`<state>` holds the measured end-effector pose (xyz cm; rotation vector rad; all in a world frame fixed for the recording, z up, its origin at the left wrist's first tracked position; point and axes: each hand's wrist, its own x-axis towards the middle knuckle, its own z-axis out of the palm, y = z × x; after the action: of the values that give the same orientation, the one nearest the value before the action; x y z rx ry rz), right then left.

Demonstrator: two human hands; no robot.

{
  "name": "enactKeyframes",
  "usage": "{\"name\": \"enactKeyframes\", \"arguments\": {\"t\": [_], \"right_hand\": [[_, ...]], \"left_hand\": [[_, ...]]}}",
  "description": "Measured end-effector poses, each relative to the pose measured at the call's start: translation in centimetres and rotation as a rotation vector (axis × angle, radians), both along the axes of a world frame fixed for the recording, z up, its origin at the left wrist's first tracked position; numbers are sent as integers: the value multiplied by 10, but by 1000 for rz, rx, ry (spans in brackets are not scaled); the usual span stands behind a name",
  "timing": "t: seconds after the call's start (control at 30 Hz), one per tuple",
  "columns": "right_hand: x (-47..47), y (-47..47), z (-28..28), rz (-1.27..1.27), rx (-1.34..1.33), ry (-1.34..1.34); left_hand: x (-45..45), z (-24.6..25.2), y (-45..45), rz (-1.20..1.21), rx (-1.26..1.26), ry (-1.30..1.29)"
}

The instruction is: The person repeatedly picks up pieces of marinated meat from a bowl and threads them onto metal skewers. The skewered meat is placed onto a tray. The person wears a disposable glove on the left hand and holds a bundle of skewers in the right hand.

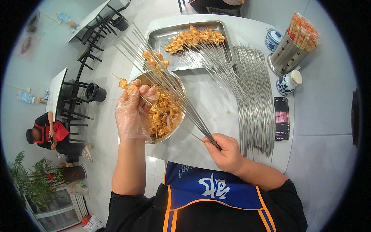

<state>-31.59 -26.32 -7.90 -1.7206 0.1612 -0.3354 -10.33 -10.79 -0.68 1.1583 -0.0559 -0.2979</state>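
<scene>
My left hand [134, 110], in a clear plastic glove, pinches a piece of marinated meat [132, 89] on a thin metal skewer above a steel bowl [183, 116]. Another piece sits nearer that skewer's tip. The bowl holds marinated meat with onion [162, 116]. My bare right hand [223, 150] grips a fanned bundle of metal skewers [191, 111] near their lower ends; its thumb and finger also hold the end of the meat-bearing skewer. Some skewers of the bundle carry meat [155, 61] at their far part. The bundle passes over the bowl's right side.
A steel tray [189, 70] holds loaded skewers [197, 39]. Bare metal skewers [255, 101] lie right of it. Beyond are a phone [281, 119], a blue-and-white jar [285, 84], a lidded pot [273, 39] and a chopstick holder [287, 55]. A person [52, 133] sits far left.
</scene>
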Motion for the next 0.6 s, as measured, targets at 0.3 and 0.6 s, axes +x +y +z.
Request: {"name": "enactKeyframes", "arguments": {"t": [0.3,0.6], "right_hand": [[-2,7,-19,141,254,4],[-5,-5,-5,169,84,86]], "left_hand": [[-18,-1,-15,-175,254,30],[-12,6,6,-219,916,-435]]}}
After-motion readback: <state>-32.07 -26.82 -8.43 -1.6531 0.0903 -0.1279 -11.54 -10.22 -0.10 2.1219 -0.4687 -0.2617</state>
